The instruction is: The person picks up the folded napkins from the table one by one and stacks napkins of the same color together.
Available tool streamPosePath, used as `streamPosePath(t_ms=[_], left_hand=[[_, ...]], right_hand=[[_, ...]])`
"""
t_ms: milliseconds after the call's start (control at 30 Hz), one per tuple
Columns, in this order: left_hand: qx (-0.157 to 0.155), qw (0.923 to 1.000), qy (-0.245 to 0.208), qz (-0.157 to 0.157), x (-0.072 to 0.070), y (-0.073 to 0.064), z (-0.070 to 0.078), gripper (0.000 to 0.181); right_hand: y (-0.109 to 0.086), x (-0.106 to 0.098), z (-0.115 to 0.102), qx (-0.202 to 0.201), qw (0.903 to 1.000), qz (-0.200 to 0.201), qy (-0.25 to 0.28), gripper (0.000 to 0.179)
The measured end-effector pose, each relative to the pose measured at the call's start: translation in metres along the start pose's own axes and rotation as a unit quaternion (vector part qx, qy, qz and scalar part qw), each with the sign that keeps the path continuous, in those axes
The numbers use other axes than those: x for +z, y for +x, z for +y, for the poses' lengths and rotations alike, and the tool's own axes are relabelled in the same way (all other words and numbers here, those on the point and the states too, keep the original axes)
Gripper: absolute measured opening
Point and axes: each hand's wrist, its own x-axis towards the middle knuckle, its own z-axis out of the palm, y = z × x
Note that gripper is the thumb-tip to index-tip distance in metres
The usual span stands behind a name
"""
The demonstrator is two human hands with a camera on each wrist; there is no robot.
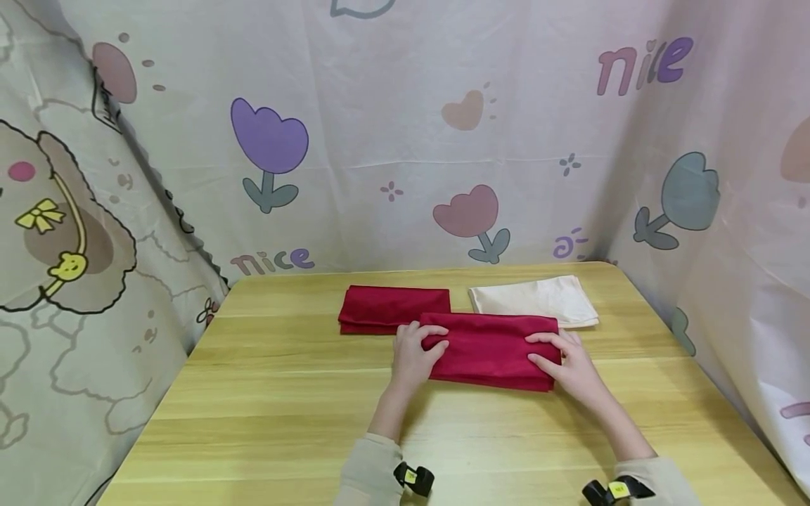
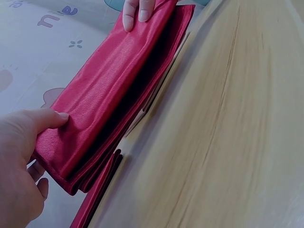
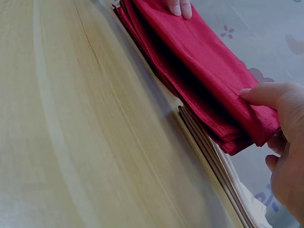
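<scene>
A folded red cloth point(image 1: 487, 351) is held between both hands, one at each short end. My left hand point(image 1: 414, 355) grips its left end, the thumb point(image 2: 52, 118) on the upper face and other fingers underneath. At the opposite end my right hand point(image 1: 572, 365) pinches it the same way, its thumb point(image 3: 261, 95) on top. In the wrist views the cloth's folded layers part along the near edge, and it is raised off the table. Behind it lie a second folded red cloth point(image 1: 392, 306) on the left and a folded cream cloth point(image 1: 534, 299) on the right, both partly overlapped by it in the head view.
The wooden table point(image 1: 266, 400) extends in front of and to both sides of the cloths. A printed curtain point(image 1: 373, 140) hangs behind its far edge and along both sides.
</scene>
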Motion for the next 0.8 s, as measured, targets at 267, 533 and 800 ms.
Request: streamPosePath(t_ms=[267, 533, 800], left_hand=[[-0.018, 0.9997, -0.002, -0.013, -0.004, 0.002, -0.002, 0.016], [-0.013, 0.9999, 0.008, -0.005, -0.008, 0.005, -0.004, 0.016], [-0.011, 0.9999, 0.012, -0.001, -0.013, 0.008, -0.005, 0.016]], right_hand=[[0.004, 0.004, 0.0, -0.002, 1.0, -0.005, 0.004, 0.028], [0.007, 0.008, -0.001, -0.003, 0.9999, -0.01, 0.013, 0.027], [0.012, 0.012, -0.004, 0.006, 0.9997, -0.022, 0.01, 0.026]])
